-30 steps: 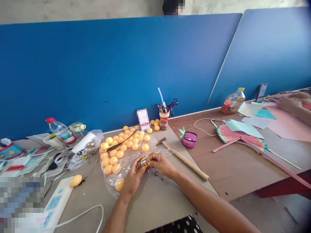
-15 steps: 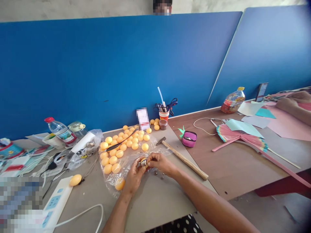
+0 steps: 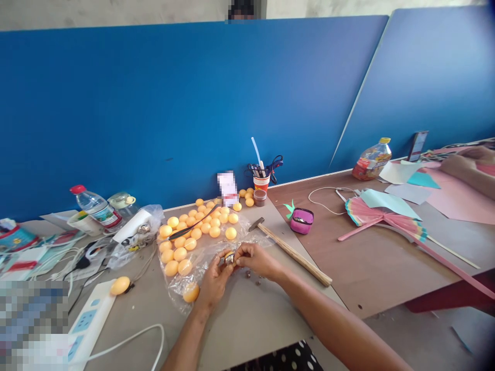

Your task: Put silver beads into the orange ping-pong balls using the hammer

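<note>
Left hand [image 3: 214, 280] pinching shiny piece [image 3: 229, 258], right hand [image 3: 257, 258] closing fingertips on its right side; piece right between both, neither hand nearer (long axis too small to read), plastic bag [image 3: 204, 259] beside

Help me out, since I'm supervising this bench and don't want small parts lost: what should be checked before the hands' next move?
1. Left-hand grip on the shiny piece: ok, fingers hold it.
2. Right-hand grip pinching that piece: cannot tell; its fingertips meet at the piece's side.
3. Loose bits contained: not ok, they lie on the tabletop beside the right hand.
4. Hammer lying flat: ok, neither hand touches it.
5. Detail of the piece between the fingers: cannot tell, partly covered.
</note>
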`<action>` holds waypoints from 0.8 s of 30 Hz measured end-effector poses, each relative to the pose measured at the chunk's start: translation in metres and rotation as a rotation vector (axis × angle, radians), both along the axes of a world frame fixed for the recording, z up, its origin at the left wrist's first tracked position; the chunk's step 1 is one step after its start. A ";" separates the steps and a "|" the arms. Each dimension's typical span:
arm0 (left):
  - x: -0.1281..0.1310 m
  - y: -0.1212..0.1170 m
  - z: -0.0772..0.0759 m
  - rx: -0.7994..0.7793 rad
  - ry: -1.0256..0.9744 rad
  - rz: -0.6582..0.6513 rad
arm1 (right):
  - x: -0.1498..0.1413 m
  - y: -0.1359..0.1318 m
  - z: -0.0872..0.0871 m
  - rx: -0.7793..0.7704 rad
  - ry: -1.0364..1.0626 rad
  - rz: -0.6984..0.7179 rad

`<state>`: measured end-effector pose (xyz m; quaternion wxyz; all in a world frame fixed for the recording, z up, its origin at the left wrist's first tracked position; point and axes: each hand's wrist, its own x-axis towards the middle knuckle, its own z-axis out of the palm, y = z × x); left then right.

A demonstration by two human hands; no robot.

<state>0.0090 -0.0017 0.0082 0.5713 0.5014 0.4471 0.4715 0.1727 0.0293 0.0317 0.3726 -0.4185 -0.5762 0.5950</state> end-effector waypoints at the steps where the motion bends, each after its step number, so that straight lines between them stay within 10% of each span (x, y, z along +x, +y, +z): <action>1: 0.000 0.000 0.001 -0.001 0.008 0.006 | -0.001 -0.001 0.001 -0.012 0.013 -0.003; 24: -0.003 0.000 -0.012 0.038 0.058 0.109 | -0.011 -0.002 -0.014 -0.030 -0.042 -0.125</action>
